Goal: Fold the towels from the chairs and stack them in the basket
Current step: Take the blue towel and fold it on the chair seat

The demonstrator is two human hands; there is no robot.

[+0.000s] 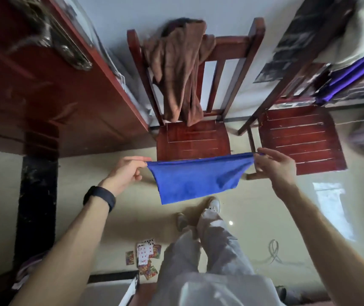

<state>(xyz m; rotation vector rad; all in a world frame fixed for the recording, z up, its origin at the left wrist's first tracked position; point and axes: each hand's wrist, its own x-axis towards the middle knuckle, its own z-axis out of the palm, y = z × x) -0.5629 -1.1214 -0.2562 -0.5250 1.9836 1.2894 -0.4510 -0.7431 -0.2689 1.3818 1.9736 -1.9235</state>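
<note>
A blue towel (196, 180) hangs stretched in the air between my hands, in front of the near edge of a red wooden chair (193, 140). My left hand (126, 173) pinches its left top corner and my right hand (274, 162) pinches its right top corner. A brown towel (180, 71) is draped over that chair's backrest and reaches down to the seat. A second red chair (300, 138) stands to the right with a bare seat. No basket is in view.
A red wooden table (44, 89) fills the left side, with a dark leg (36, 202) below it. Playing cards (146, 256) lie scattered on the floor by my feet (212, 206). A cable (274, 253) lies on the floor at right. Purple and grey cloth (353, 69) sits at far right.
</note>
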